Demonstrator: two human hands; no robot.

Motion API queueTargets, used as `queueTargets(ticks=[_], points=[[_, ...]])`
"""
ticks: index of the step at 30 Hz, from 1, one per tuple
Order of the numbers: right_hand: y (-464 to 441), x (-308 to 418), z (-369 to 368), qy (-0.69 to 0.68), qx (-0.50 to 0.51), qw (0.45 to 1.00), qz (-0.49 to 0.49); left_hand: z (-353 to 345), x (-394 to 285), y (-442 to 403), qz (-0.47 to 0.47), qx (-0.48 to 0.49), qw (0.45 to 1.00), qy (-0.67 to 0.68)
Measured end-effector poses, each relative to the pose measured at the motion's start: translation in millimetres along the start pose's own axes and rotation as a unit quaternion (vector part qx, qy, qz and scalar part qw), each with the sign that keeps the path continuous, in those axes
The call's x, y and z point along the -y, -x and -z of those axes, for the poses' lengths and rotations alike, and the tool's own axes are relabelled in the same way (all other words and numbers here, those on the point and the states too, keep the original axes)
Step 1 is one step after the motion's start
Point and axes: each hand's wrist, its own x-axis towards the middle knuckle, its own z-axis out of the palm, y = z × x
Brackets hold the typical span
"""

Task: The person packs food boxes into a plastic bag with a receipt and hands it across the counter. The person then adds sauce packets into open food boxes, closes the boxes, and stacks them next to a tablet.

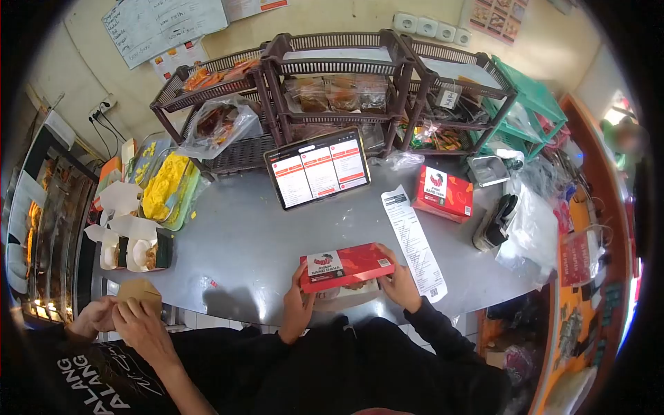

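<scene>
A red and white box (346, 266) is held level between my two hands over the front edge of the grey table. My left hand (299, 304) grips its left end, and my right hand (401, 283) grips its right end. Under the box shows a pale wrapper or tray with food, partly hidden. To the right of my right hand lies a long paper receipt (415, 242). Another red box (443, 194) rests behind the receipt. A tablet (318, 169) with order pages on its screen leans at the back of the table.
At the left, a co-worker's hands (142, 325) hold a brown carton (140, 296). Near them are open food boxes (131, 252) and a tray of yellow food (168, 187). Brown racks (335, 66) line the back; a black device (494, 221) and plastic bags (532, 228) are right.
</scene>
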Motion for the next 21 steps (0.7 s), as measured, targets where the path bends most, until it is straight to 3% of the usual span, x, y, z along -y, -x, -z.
queueTargets(ticks=[2, 3, 5, 6, 8, 9, 12, 13, 14, 15, 19, 20, 21], points=[[6.2, -20.0, 1.1, -0.016, 0.065, 0.995, 0.068, 7.6, 25.0, 2.7, -0.037, 0.071, 0.994, -0.075], [6.8, -32.8, 1.7, 0.117, 0.124, 0.975, 0.143, 10.6, 25.8, 4.4, -0.024, 0.108, 0.984, -0.143], [13.3, -37.6, 0.3, 0.221, 0.136, 0.96, 0.104, 13.3, 23.9, 4.6, 0.003, 0.184, 0.944, -0.273], [13.4, -33.0, 1.9, 0.273, 0.143, 0.947, 0.084, 12.2, 18.0, -0.8, -0.044, 0.167, 0.932, -0.319], [0.9, -21.2, -0.6, 0.361, 0.097, 0.907, 0.196, 9.4, 4.7, -16.4, -0.137, 0.134, 0.893, -0.408], [-5.7, -22.1, -3.4, 0.384, 0.103, 0.885, 0.241, 4.3, 6.6, -20.8, -0.121, 0.23, 0.862, -0.435], [-15.9, -38.3, -3.1, 0.518, 0.073, 0.783, 0.338, -3.4, 27.8, -30.9, -0.326, 0.18, 0.742, -0.557], [-17.7, -42.2, 2.2, 0.563, 0.067, 0.742, 0.357, -0.8, 32.4, -31.9, -0.353, 0.16, 0.706, -0.594], [-16.8, -43.6, 5.9, 0.605, 0.062, 0.7, 0.374, -0.1, 31.6, -31.9, -0.333, 0.182, 0.722, -0.578], [-15.0, -38.9, 4.7, 0.453, 0.091, 0.823, 0.329, 0.7, 30.6, -31.0, -0.314, 0.204, 0.736, -0.563], [-9.3, -46.6, 23.8, 0.261, 0.113, 0.925, 0.252, -10.0, -6.9, -24.7, -0.216, 0.258, 0.801, -0.495], [-2.6, -42.9, 39.7, 0.241, -0.054, 0.947, 0.207, -19.6, -4.3, -32.2, -0.238, 0.239, 0.807, -0.485], [-3.3, -109.7, 71.0, 0.228, -0.271, 0.929, 0.105, -33.3, 3.6, -41.3, -0.259, 0.218, 0.814, -0.473]])
